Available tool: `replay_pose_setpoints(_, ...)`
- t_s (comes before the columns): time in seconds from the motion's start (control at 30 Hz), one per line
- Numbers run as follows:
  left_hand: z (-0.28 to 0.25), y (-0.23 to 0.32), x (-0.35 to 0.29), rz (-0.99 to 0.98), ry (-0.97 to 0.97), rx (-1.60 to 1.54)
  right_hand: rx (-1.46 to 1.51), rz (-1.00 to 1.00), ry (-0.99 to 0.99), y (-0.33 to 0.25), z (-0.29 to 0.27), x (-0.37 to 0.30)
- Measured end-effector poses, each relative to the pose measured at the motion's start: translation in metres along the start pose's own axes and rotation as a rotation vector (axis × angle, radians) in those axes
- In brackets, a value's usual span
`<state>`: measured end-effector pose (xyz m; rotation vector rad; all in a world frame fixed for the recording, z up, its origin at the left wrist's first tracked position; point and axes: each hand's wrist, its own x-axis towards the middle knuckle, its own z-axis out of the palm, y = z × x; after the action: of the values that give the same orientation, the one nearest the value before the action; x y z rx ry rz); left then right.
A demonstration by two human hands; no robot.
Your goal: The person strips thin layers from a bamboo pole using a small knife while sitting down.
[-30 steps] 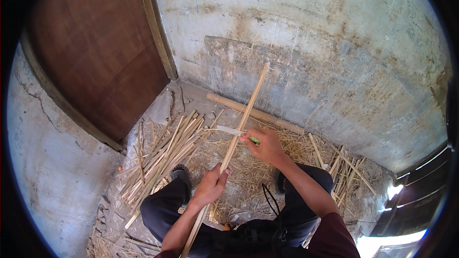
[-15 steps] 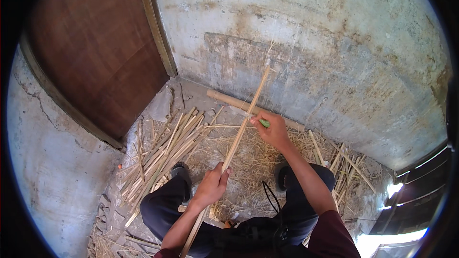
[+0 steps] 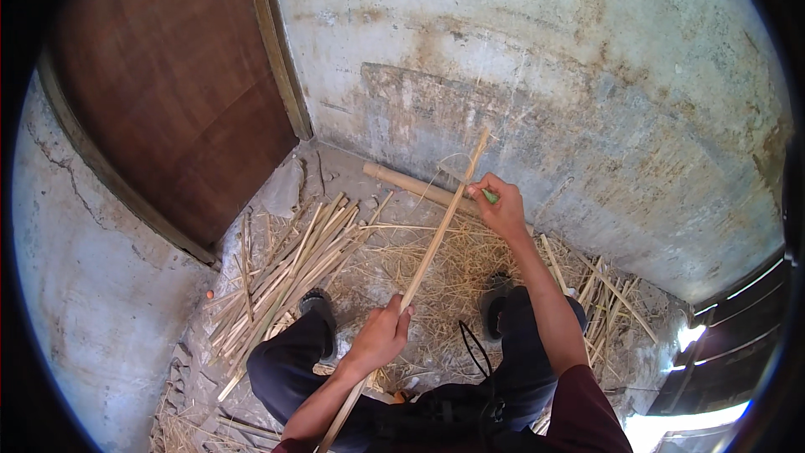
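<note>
A long split bamboo strip (image 3: 433, 250) slants from my lap up toward the wall. My left hand (image 3: 380, 337) is closed round its lower part, between my knees. Nearer the far end, my right hand (image 3: 501, 208) is closed on the green handle of a knife (image 3: 491, 196). The knife's blade mostly cannot be made out; it lies at the strip just left of my fingers. Thin shavings curl off beside it, and the strip's far tip looks frayed.
A pile of bamboo strips (image 3: 289, 264) lies on the floor to my left, more strips (image 3: 608, 302) to my right. A thick bamboo pole (image 3: 411, 180) rests along the stained wall (image 3: 537, 59). Shavings (image 3: 453, 285) litter the floor between my feet. A brown door (image 3: 168, 92) stands at left.
My right hand has moved up and slightly right along the strip with the knife. The strip's far tip has dropped lower and to the right. My left hand has shifted only a little.
</note>
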<state>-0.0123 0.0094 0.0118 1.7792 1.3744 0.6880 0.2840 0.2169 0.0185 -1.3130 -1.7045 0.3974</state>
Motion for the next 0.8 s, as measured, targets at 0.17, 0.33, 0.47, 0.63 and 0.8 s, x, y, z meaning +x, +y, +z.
replay_pose_setpoints(0.17, 0.001, 0.016, -0.002, -0.043, -0.071, 0.015, 0.063, -0.141, 0.282, 0.034, -0.013, 0.016)
replay_pose_setpoints(0.33, 0.015, 0.007, -0.009, 0.059, -0.126, -0.058, 0.034, 0.056, 0.212, 0.072, -0.053, 0.029)
replay_pose_setpoints(0.47, 0.008, 0.013, 0.001, -0.006, -0.155, -0.141, 0.339, 0.273, 0.063, 0.065, -0.060, 0.026)
replay_pose_setpoints(0.63, -0.004, 0.009, 0.007, -0.147, -0.211, -0.396, 1.024, 0.653, 0.017, 0.023, -0.070, 0.010)
replay_pose_setpoints(0.8, -0.015, 0.011, 0.013, -0.383, -0.350, -0.760, 0.809, 0.660, 0.293, 0.004, -0.067, -0.011)
